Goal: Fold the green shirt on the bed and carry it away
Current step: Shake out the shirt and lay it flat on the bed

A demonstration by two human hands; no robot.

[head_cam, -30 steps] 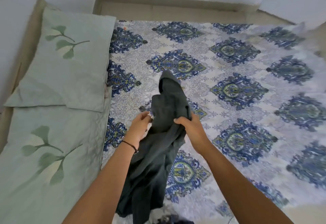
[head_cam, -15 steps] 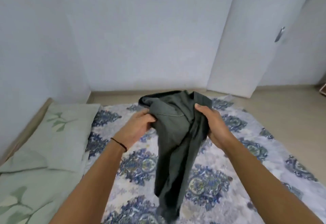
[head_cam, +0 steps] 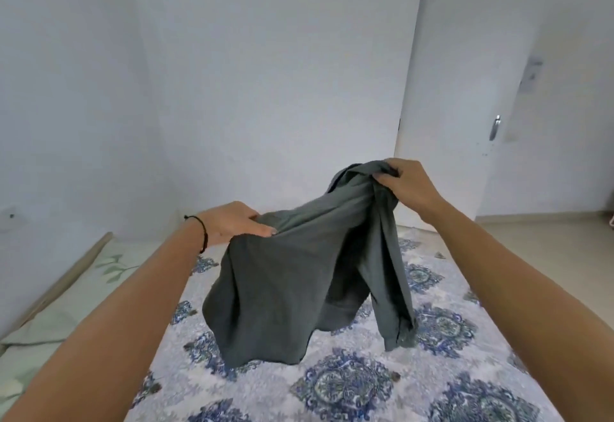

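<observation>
The dark green shirt (head_cam: 292, 282) hangs in the air above the bed (head_cam: 365, 385), spread between my two hands. My right hand (head_cam: 407, 185) pinches it high up near the collar. Lower and to the left, my left hand (head_cam: 232, 222) grips another edge of the cloth, a dark band on its wrist. One sleeve dangles down on the right side, its cuff just above the blue-patterned sheet.
Pale green pillows (head_cam: 56, 315) lie along the bed's left edge against the wall. A white door (head_cam: 465, 116) with a metal handle stands ajar at the right. Bare floor (head_cam: 551, 242) runs to the right of the bed.
Both hands have risen and moved apart, and the bunched shirt has opened out between them. The view has tilted up from the bed toward the wall and door.
</observation>
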